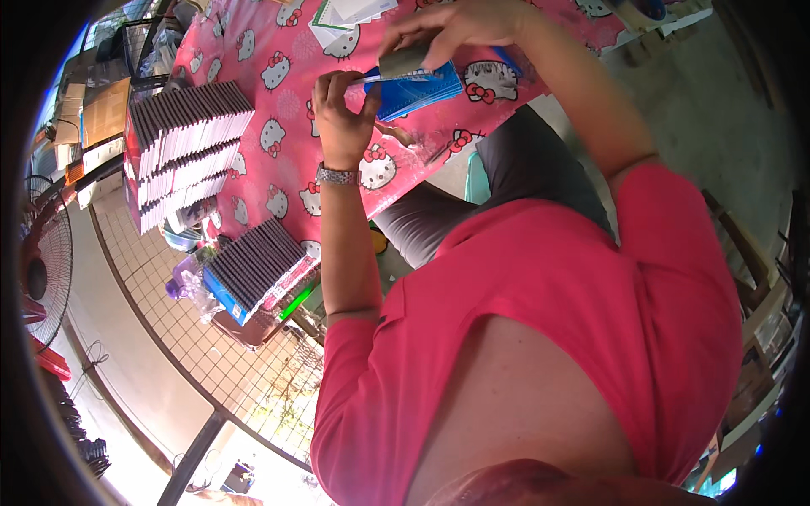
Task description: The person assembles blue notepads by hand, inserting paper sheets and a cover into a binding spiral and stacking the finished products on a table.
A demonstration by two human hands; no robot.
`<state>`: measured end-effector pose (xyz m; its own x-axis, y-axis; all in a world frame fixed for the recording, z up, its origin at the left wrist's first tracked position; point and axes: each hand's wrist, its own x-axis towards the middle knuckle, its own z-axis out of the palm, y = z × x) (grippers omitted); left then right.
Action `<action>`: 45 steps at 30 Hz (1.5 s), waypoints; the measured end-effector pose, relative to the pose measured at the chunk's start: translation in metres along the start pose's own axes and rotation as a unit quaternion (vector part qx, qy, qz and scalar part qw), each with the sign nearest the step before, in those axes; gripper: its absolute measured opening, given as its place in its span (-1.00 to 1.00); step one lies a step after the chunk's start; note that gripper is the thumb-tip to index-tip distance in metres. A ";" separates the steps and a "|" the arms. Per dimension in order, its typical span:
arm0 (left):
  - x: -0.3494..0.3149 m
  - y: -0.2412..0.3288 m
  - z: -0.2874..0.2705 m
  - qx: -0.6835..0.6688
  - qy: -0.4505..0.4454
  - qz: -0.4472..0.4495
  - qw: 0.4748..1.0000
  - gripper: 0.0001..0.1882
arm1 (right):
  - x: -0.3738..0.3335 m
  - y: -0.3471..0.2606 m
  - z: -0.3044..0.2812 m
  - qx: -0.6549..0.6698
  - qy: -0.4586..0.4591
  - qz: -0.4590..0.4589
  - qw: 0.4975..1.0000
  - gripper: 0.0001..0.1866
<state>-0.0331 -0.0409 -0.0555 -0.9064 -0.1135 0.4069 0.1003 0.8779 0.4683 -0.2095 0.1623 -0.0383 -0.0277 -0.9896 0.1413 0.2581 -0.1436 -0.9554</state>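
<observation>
My left hand [342, 118], with a watch on its wrist, pinches the left end of a thin notebook [403, 62] tilted up on edge. It has a dark grey face and a pale page edge. From the far side, my right hand [472, 25] curves its fingers and thumb over the same notebook near its right part. Just below it, a stack of blue-covered notebooks [422, 94] lies slightly fanned on the table. Part of that stack is hidden behind the raised notebook and my left hand.
A pink cartoon-patterned cloth [274, 110] covers the table, torn near its front edge. Tall piles of notebooks [186, 152] stand at the left, with another pile [257, 266] nearer me. White papers [350, 13] lie at the back. A fan [46, 253] stands far left.
</observation>
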 end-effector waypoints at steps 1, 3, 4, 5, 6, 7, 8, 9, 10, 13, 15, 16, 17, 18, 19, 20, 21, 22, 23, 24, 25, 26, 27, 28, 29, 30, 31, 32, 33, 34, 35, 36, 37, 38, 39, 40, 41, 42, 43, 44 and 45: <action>0.003 0.000 0.000 -0.012 -0.011 -0.008 1.000 -0.71 | 0.002 0.003 -0.007 -0.077 0.007 0.032 0.996 -0.46; 0.002 0.001 -0.003 -0.035 -0.029 -0.027 0.999 -0.71 | 0.007 0.004 -0.015 -0.231 0.017 0.098 0.968 -0.45; 0.002 0.002 -0.004 -0.047 -0.036 -0.037 0.998 -0.72 | 0.007 0.004 -0.015 -0.090 -0.011 0.065 0.994 -0.44; 0.005 0.001 -0.003 -0.062 -0.038 -0.034 0.997 -0.72 | 0.007 0.005 -0.014 0.052 -0.039 0.031 0.997 -0.42; 0.007 -0.001 -0.004 -0.075 -0.041 -0.033 0.996 -0.72 | 0.010 0.002 -0.007 0.196 -0.066 -0.005 0.978 -0.41; 0.008 -0.002 -0.005 -0.087 -0.044 -0.031 0.995 -0.72 | 0.010 -0.015 -0.004 0.035 -0.035 0.086 0.995 -0.37; 0.005 -0.003 -0.007 -0.098 -0.047 -0.043 0.993 -0.72 | 0.015 -0.013 -0.004 -0.002 -0.035 0.081 0.996 -0.37; 0.006 -0.003 -0.006 -0.111 -0.051 -0.049 0.991 -0.72 | 0.017 -0.011 -0.008 -0.044 -0.029 0.075 0.996 -0.37; 0.005 -0.002 -0.005 -0.124 -0.054 -0.059 0.989 -0.72 | 0.017 -0.008 -0.012 -0.084 -0.026 0.071 0.994 -0.37; 0.011 -0.007 -0.002 -0.141 -0.035 -0.037 0.989 -0.72 | 0.023 -0.004 -0.012 -0.081 -0.035 0.046 0.995 -0.44; 0.007 -0.007 -0.003 -0.157 -0.039 -0.050 0.986 -0.71 | 0.031 -0.005 -0.010 -0.224 -0.007 0.061 0.973 -0.47; 0.008 -0.007 -0.002 -0.166 -0.040 -0.056 0.984 -0.71 | 0.029 -0.004 -0.009 -0.143 -0.010 0.055 0.988 -0.48; 0.010 -0.008 -0.002 -0.157 -0.044 -0.052 0.985 -0.71 | 0.025 -0.001 -0.006 -0.062 -0.012 0.048 0.997 -0.47; 0.010 -0.009 -0.002 -0.157 -0.044 -0.050 0.985 -0.71 | 0.023 -0.002 0.000 0.022 -0.015 0.040 0.999 -0.47; 0.010 -0.010 -0.002 -0.157 -0.043 -0.048 0.985 -0.71 | 0.027 -0.005 -0.003 -0.144 -0.018 0.087 0.986 -0.47; 0.010 -0.011 -0.002 -0.158 -0.043 -0.045 0.986 -0.70 | 0.030 -0.002 -0.005 -0.104 -0.006 0.058 0.993 -0.46; 0.011 -0.011 -0.001 -0.167 -0.042 -0.050 0.984 -0.70 | 0.032 0.002 -0.007 -0.067 0.007 0.030 0.997 -0.46; 0.012 -0.010 0.000 -0.177 -0.041 -0.055 0.982 -0.70 | 0.032 0.008 -0.008 -0.030 0.020 0.002 0.999 -0.45; 0.013 -0.010 0.001 -0.186 -0.040 -0.059 0.980 -0.70 | 0.030 0.014 -0.007 0.152 0.011 -0.024 0.988 -0.44; 0.012 -0.011 0.000 -0.179 -0.042 -0.067 0.981 -0.70 | 0.031 0.010 -0.004 0.037 0.030 0.028 0.998 -0.44; 0.011 -0.012 -0.002 -0.172 -0.044 -0.074 0.981 -0.70 | 0.031 0.003 -0.002 -0.078 0.048 0.079 0.993 -0.44; 0.010 -0.013 -0.003 -0.165 -0.047 -0.082 0.982 -0.70 | 0.032 -0.001 0.000 -0.192 0.065 0.128 0.971 -0.45; 0.011 -0.012 -0.003 -0.186 -0.045 -0.097 0.977 -0.70 | 0.031 0.001 -0.002 -0.188 0.076 0.093 0.975 -0.46; 0.011 -0.010 -0.003 -0.206 -0.043 -0.111 0.971 -0.71 | 0.032 0.004 -0.004 -0.117 0.049 0.068 0.990 -0.46; 0.011 -0.009 -0.003 -0.226 -0.041 -0.127 0.965 -0.71 | 0.036 0.008 -0.006 -0.046 0.021 0.042 0.998 -0.47; 0.009 -0.008 -0.003 -0.212 -0.048 -0.139 0.966 -0.72 | 0.038 0.013 -0.006 0.031 -0.010 0.018 0.999 -0.47; 0.012 -0.007 -0.005 -0.197 -0.056 -0.145 0.968 -0.72 | 0.033 0.008 -0.012 -0.142 0.060 0.087 0.984 -0.48; 0.015 -0.005 -0.006 -0.183 -0.064 -0.151 0.969 -0.73 | 0.030 0.022 -0.029 -0.237 0.100 0.117 0.959 -0.47; 0.021 0.001 -0.003 -0.177 -0.065 -0.160 0.969 -0.77 | 0.022 0.043 -0.059 -0.334 0.146 0.146 0.920 -0.45; 0.016 -0.001 -0.004 -0.227 -0.040 -0.177 0.957 -0.77 | 0.024 0.039 -0.057 -0.423 0.174 0.172 0.872 -0.42; 0.009 -0.005 -0.003 -0.276 -0.014 -0.193 0.941 -0.77 | 0.012 0.036 -0.050 -0.483 0.230 0.144 0.832 -0.46; -0.001 -0.010 -0.004 -0.324 0.013 -0.212 0.922 -0.78 | 0.002 0.013 -0.025 -0.538 0.280 0.114 0.787 -0.49; 0.001 -0.004 0.001 -0.352 0.030 -0.218 0.910 -0.77 | -0.018 0.027 -0.032 -0.643 0.342 0.017 0.685 -0.54; 0.003 0.003 0.006 -0.380 0.047 -0.224 0.896 -0.77 | -0.040 0.051 -0.038 -0.728 0.390 -0.080 0.558 -0.59; -0.002 0.007 0.007 -0.401 0.072 -0.240 0.881 -0.76 | -0.052 0.067 -0.024 -0.705 0.446 -0.040 0.550 -0.48; -0.008 0.011 0.008 -0.401 0.091 -0.251 0.876 -0.76 | -0.064 0.082 -0.001 -0.678 0.499 0.000 0.540 -0.35; -0.008 0.018 0.012 -0.406 0.106 -0.258 0.870 -0.76 | -0.077 0.096 0.019 -0.691 0.487 0.048 0.532 -0.34; -0.007 0.023 0.013 -0.408 0.121 -0.263 0.866 -0.75 | -0.087 0.106 0.036 -0.701 0.475 0.094 0.524 -0.32; -0.008 0.023 0.014 -0.412 0.127 -0.273 0.860 -0.76 | -0.092 0.108 0.045 -0.683 0.476 0.107 0.544 -0.33; -0.008 0.023 0.015 -0.415 0.134 -0.284 0.854 -0.76 | -0.096 0.110 0.053 -0.664 0.477 0.119 0.563 -0.33; -0.007 0.024 0.017 -0.419 0.138 -0.294 0.848 -0.77 | -0.099 0.108 0.060 -0.645 0.478 0.132 0.581 -0.33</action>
<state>-0.0314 -0.0113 -0.0609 -0.7821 -0.6227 0.0241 0.0265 0.0055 0.9996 -0.1207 0.2450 -0.1403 -0.8351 -0.4433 0.3259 -0.5463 0.7378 -0.3964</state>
